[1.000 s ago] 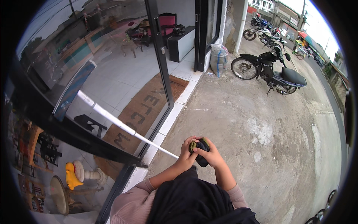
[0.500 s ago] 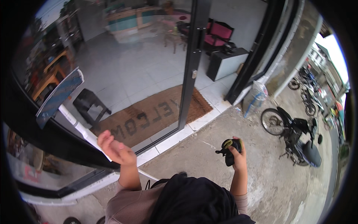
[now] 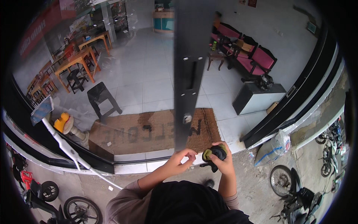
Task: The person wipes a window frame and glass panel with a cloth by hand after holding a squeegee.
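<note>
My right hand (image 3: 223, 161) grips a small black and olive-green bundle (image 3: 214, 154), soft-looking, with a loose black end hanging below. What kind of thing it is I cannot make out. Just left of it, my left hand (image 3: 183, 159) is raised with curved fingers and a gap at the thumb; nothing shows in it, and it is apart from the bundle. A white pole (image 3: 71, 151) with a flat blue head (image 3: 43, 110) slants along the glass at the left. Its lower end reaches my left sleeve, and whether it leans there or is tucked in cannot be seen.
Ahead stands a glass door with a black frame (image 3: 182, 93); behind it lies a brown mat (image 3: 130, 138). A black stool (image 3: 102, 100) is inside. To the right are a full clear sack (image 3: 275, 146) and a parked motorcycle (image 3: 298, 194); more motorcycles (image 3: 82, 211) stand at lower left.
My left hand has left the pole and come right, close to the bundle. My right hand, still holding it, has moved left and turned it. The view has swung to the right door frame.
</note>
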Motion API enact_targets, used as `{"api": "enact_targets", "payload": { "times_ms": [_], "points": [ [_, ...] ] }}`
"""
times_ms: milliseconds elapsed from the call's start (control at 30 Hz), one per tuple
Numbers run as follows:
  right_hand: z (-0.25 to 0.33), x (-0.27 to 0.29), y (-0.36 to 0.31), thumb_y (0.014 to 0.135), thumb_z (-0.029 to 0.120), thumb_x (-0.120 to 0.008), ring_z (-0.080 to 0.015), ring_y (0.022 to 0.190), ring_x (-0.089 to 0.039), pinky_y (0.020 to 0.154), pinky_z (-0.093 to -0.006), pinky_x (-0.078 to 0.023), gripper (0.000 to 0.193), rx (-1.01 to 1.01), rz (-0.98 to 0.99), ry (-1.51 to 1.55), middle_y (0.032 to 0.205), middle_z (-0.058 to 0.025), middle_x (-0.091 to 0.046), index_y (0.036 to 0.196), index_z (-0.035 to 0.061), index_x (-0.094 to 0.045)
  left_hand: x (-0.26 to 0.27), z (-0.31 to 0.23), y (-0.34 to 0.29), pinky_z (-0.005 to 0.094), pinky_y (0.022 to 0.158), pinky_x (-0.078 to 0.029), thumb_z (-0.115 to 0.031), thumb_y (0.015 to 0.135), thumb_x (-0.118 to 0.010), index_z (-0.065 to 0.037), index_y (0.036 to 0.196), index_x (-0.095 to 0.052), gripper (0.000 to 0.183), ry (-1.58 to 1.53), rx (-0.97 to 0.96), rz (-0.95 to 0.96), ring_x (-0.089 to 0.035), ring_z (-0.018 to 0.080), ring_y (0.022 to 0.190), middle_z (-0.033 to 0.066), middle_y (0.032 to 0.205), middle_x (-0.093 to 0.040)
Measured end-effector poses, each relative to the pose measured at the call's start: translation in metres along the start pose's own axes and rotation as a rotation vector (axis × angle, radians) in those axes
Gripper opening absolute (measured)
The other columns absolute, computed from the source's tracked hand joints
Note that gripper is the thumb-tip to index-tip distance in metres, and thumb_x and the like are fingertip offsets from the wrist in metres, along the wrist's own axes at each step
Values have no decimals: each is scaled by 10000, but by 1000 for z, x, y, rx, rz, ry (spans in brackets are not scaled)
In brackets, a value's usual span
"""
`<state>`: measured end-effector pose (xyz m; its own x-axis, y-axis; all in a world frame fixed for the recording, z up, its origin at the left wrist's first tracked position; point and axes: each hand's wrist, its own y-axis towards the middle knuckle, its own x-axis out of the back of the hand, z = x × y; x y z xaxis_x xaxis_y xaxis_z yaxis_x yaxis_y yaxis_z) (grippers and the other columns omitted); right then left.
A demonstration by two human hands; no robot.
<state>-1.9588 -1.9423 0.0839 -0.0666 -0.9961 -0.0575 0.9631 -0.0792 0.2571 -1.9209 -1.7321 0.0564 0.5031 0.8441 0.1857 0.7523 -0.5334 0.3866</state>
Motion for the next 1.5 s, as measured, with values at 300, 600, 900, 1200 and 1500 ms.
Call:
{"api": "enact_targets", "payload": {
  "times_ms": [300, 600, 900, 1200, 1500],
  "points": [
    [14, 188, 217, 777, -5, -662, -106, 856, -507, 764, -231, -415, 440, 40, 263, -91, 921, -35, -544, 1169, 40, -467, -127, 63, 261, 294, 931, -409, -21, 861, -603, -24, 1282, -340, 496, -332, 8, -63, -496, 128, 1075, 63, 1127, -492],
    [-28, 211, 480, 807, 32, -496, -333, 1216, -355, 1059, -366, -248, 580, 237, 528, -254, 1268, -184, -329, 1362, 47, -329, -18, 154, 499, 282, 918, -427, 53, 903, -428, -68, 1419, -244, 561, -553, 85, -199, -513, 147, 1095, 74, 1264, -458],
    [-59, 176, 721, 810, -14, -639, -198, 1073, -547, 785, -275, -528, 593, -26, 596, -95, 1247, -128, -469, 1336, 21, -367, 114, 206, 656, 412, 985, -407, -152, 886, -544, -107, 1464, -111, 723, -845, 243, -311, -423, 255, 1227, 125, 1357, -366],
    [-120, 61, 920, 771, 62, -696, -249, 992, -609, 778, -371, -550, 513, 362, 895, -276, 1117, -118, -589, 1241, 76, -488, 256, 266, 734, 401, 927, -448, -306, 887, -596, -120, 1399, -173, 690, -563, 400, -622, -445, 245, 1198, 126, 1309, -406],
    [-163, -129, 1072, 738, 271, -765, -274, 1081, -573, 887, -410, -469, 723, 306, 1563, -279, 1235, -157, -549, 1344, 118, -401, 408, 309, 717, 414, 949, -438, -170, 930, -492, -143, 1413, -240, 546, -684, 160, -1130, -473, 256, 1193, 133, 1313, -433]
  ]
}}
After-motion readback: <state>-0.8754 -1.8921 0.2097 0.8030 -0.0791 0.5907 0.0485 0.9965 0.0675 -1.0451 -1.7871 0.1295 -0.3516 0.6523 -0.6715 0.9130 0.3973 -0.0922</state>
